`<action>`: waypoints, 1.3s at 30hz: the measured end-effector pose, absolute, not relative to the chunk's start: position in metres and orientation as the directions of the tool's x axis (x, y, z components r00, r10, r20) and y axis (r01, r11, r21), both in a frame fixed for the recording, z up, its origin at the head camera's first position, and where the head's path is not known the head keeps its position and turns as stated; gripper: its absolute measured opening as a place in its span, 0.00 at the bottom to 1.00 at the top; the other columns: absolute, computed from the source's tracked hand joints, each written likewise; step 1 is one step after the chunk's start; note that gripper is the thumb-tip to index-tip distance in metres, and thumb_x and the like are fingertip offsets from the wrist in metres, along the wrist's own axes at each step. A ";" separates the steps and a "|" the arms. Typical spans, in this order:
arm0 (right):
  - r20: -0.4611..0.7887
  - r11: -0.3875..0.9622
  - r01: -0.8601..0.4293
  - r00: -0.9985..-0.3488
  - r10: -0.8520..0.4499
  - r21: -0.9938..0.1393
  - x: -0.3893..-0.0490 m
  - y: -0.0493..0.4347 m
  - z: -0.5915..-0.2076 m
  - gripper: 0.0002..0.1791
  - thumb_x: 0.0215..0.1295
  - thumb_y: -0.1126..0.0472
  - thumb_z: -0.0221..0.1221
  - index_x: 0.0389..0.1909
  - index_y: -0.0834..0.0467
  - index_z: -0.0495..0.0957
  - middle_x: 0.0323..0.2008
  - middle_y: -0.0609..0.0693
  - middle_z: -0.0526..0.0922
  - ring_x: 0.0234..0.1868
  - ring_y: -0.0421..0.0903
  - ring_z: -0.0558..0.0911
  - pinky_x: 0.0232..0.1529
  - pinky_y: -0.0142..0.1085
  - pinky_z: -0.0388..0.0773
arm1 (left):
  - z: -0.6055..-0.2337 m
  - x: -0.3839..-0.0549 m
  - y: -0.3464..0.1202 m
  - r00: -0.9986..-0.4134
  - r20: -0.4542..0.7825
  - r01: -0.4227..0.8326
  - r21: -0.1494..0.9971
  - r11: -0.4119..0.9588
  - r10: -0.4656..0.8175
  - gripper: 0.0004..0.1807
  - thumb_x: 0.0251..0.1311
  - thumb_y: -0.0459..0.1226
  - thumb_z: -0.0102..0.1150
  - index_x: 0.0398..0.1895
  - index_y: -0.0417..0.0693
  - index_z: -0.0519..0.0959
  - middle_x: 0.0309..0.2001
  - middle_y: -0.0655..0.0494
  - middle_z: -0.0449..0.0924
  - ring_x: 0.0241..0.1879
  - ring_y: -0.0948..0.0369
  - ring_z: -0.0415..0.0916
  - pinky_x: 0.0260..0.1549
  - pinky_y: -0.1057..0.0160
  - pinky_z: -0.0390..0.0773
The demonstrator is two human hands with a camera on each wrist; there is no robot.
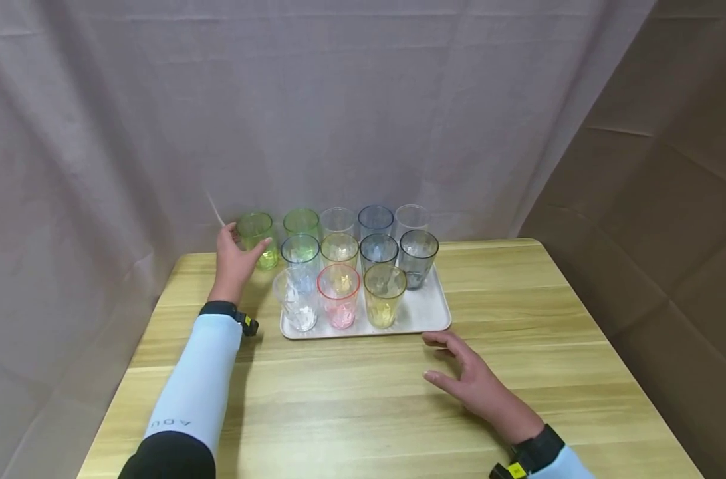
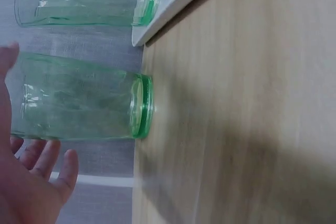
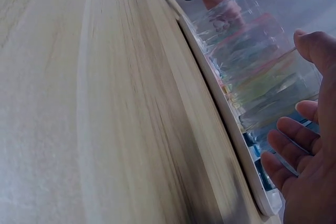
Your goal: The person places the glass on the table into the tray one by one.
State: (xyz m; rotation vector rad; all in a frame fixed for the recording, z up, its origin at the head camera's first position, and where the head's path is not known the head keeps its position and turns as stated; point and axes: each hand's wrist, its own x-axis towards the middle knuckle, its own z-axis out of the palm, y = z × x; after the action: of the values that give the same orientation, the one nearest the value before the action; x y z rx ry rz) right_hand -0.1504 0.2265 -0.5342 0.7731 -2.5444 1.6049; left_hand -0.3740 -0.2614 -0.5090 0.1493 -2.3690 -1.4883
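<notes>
A green drinking glass (image 1: 268, 258) stands upright on the table, left of the white tray (image 1: 425, 313). My left hand (image 1: 234, 261) is around its upper part, thumb on the near side and fingers on the far side. In the left wrist view, the fingers are spread loosely beside the green glass (image 2: 79, 98); firm contact cannot be made out. Beyond the tray's front right corner, my right hand (image 1: 473, 386) hovers with relaxed fingers, holding nothing. Clear, pink (image 1: 340, 309), yellow (image 1: 382, 311), blue, green and grey (image 1: 419, 259) glasses stand in rows on the tray.
The wooden table (image 1: 339, 399) ends at the back against a grey curtain (image 1: 315, 113). A brown cloth (image 1: 668, 199) hangs on the right. The glasses on the tray stand close together, and a second green glass (image 1: 302, 221) is in the back row.
</notes>
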 end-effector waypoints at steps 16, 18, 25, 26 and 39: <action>0.269 0.358 -0.409 -0.885 -0.381 -0.839 -0.152 0.227 -0.534 0.37 0.65 0.60 0.71 0.72 0.62 0.68 0.67 0.53 0.74 0.67 0.51 0.72 0.65 0.55 0.72 | -0.499 -0.339 -0.274 -0.915 0.294 0.138 0.872 0.470 -0.275 0.55 0.56 0.61 0.72 0.78 0.41 0.58 0.70 0.42 0.64 0.66 0.49 0.65 0.62 0.51 0.76; 0.276 0.365 -0.419 -0.882 -0.382 -0.832 -0.152 0.228 -0.534 0.37 0.64 0.62 0.71 0.72 0.61 0.69 0.67 0.51 0.74 0.67 0.52 0.73 0.65 0.54 0.73 | -0.492 -0.321 -0.279 -0.925 0.285 0.135 0.865 0.484 -0.252 0.55 0.56 0.61 0.72 0.78 0.41 0.58 0.71 0.42 0.64 0.67 0.49 0.65 0.63 0.49 0.75; 0.290 0.374 -0.435 -0.876 -0.384 -0.819 -0.153 0.232 -0.531 0.37 0.64 0.63 0.71 0.72 0.61 0.68 0.66 0.52 0.74 0.67 0.53 0.73 0.64 0.53 0.75 | -0.474 -0.250 -0.292 -0.960 0.250 0.146 0.830 0.538 -0.124 0.51 0.59 0.53 0.74 0.77 0.38 0.59 0.68 0.40 0.68 0.67 0.46 0.66 0.62 0.45 0.76; 0.289 0.372 -0.434 -0.876 -0.385 -0.820 -0.154 0.232 -0.531 0.37 0.64 0.63 0.71 0.72 0.61 0.68 0.66 0.52 0.74 0.67 0.53 0.72 0.64 0.53 0.75 | -0.473 -0.240 -0.294 -0.963 0.251 0.159 0.826 0.541 -0.100 0.50 0.60 0.50 0.74 0.76 0.36 0.60 0.67 0.39 0.68 0.66 0.46 0.66 0.61 0.44 0.77; 0.282 0.343 -0.432 -0.869 -0.407 -0.834 -0.152 0.228 -0.519 0.39 0.61 0.70 0.71 0.73 0.61 0.67 0.66 0.54 0.73 0.67 0.59 0.71 0.67 0.49 0.73 | -0.461 -0.169 -0.277 -0.948 0.239 0.315 0.795 0.518 0.210 0.44 0.54 0.40 0.80 0.71 0.38 0.67 0.60 0.46 0.77 0.60 0.53 0.74 0.53 0.70 0.81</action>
State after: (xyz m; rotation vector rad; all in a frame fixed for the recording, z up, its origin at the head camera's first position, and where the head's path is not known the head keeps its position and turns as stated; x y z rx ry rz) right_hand -0.1519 0.2279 -0.5188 0.7977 -2.5547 1.5987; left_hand -0.1694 -0.2772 -0.4614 -0.4588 -2.6374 -1.4175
